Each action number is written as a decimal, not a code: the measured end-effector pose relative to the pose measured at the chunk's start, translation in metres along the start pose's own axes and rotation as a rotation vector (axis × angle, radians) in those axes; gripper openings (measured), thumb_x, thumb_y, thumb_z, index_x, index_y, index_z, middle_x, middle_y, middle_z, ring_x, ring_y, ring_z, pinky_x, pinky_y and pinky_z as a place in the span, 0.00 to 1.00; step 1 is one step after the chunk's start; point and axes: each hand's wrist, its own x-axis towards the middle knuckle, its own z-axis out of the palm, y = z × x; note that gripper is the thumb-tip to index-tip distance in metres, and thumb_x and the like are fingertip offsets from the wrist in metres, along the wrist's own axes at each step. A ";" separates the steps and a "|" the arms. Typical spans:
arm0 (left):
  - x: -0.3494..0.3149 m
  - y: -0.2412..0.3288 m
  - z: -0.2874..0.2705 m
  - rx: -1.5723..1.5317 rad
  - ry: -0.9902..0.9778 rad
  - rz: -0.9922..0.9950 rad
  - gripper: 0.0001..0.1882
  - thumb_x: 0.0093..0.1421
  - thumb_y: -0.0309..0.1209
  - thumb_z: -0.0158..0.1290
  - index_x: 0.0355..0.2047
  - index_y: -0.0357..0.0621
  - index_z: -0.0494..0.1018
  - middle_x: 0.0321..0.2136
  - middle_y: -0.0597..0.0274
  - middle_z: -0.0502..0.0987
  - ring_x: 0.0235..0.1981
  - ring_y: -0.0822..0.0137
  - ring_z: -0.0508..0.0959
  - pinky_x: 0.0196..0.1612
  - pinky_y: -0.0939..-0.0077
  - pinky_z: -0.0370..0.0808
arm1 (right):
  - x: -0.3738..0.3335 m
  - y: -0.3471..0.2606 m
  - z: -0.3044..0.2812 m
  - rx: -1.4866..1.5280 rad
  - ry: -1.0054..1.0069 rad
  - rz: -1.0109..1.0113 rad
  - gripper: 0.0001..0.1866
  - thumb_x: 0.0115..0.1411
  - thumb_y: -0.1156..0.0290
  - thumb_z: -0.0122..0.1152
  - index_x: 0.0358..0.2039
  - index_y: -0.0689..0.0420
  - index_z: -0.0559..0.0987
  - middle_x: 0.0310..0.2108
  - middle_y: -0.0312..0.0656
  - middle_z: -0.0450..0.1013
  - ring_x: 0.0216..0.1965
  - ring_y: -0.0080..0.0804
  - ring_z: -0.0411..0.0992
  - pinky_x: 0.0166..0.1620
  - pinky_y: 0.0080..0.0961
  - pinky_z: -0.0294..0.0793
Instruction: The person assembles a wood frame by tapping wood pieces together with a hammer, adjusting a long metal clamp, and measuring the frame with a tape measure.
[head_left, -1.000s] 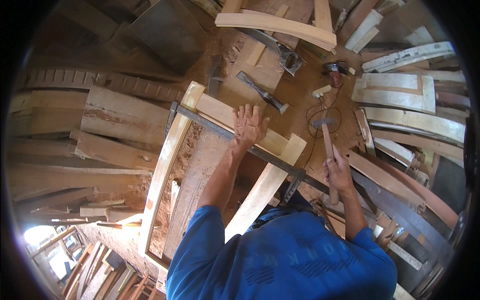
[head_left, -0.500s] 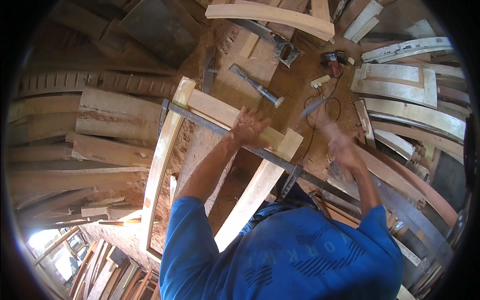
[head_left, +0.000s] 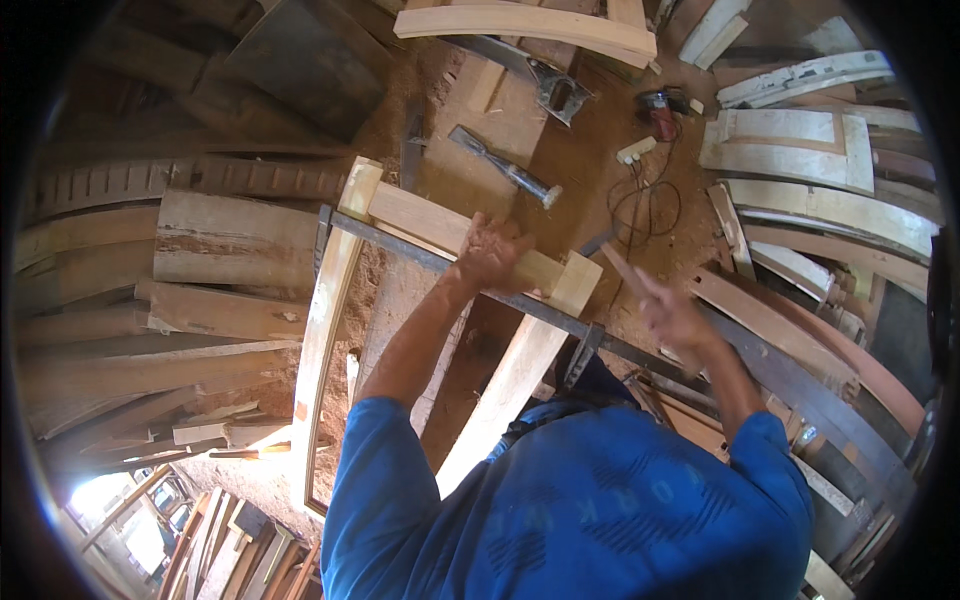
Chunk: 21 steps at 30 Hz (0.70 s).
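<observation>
A pale wooden frame (head_left: 420, 212) lies before me, with a long metal bar clamp (head_left: 400, 246) across its near side. My left hand (head_left: 490, 256) rests on the frame's crosspiece beside the clamp bar, fingers spread and somewhat blurred. In my right hand (head_left: 674, 318) is a hammer (head_left: 626, 272), gripped by its wooden handle. The hammer's dark head is just beyond the frame's right corner joint (head_left: 577, 284), apart from it as far as I can see. The clamp's jaw (head_left: 582, 352) sits against the right side piece.
Beyond the frame lie a chisel-like tool (head_left: 508, 168), a handsaw (head_left: 556, 92) and a curved wooden piece (head_left: 530, 24). A red power tool (head_left: 662, 118) and a white socket strip (head_left: 636, 150) with cords lie farther right. Stacked boards (head_left: 235, 236) line the left; wooden panels (head_left: 785, 148) line the right.
The hammer has come left and down, its head now closer to the frame's right corner. My left hand stays on the crosspiece. The view has shifted slightly.
</observation>
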 end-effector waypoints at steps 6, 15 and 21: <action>-0.002 -0.001 -0.004 -0.034 -0.028 -0.008 0.37 0.40 0.59 0.68 0.49 0.56 0.75 0.47 0.55 0.76 0.57 0.48 0.70 0.58 0.43 0.62 | 0.011 -0.055 -0.055 0.312 0.377 -0.139 0.31 0.73 0.66 0.49 0.74 0.47 0.56 0.24 0.31 0.68 0.20 0.17 0.65 0.23 0.19 0.69; -0.003 0.000 -0.002 -0.058 -0.065 -0.055 0.38 0.43 0.60 0.66 0.51 0.56 0.73 0.49 0.53 0.75 0.61 0.45 0.67 0.64 0.36 0.57 | 0.004 -0.022 -0.028 0.171 0.375 -0.012 0.31 0.73 0.65 0.48 0.75 0.44 0.55 0.25 0.31 0.68 0.20 0.18 0.64 0.24 0.19 0.69; -0.003 -0.003 0.003 -0.045 -0.007 -0.006 0.38 0.43 0.60 0.67 0.50 0.55 0.74 0.47 0.54 0.75 0.58 0.47 0.69 0.61 0.40 0.60 | 0.003 -0.028 -0.036 0.210 0.164 0.024 0.33 0.72 0.66 0.47 0.75 0.46 0.53 0.26 0.32 0.69 0.20 0.20 0.65 0.24 0.22 0.71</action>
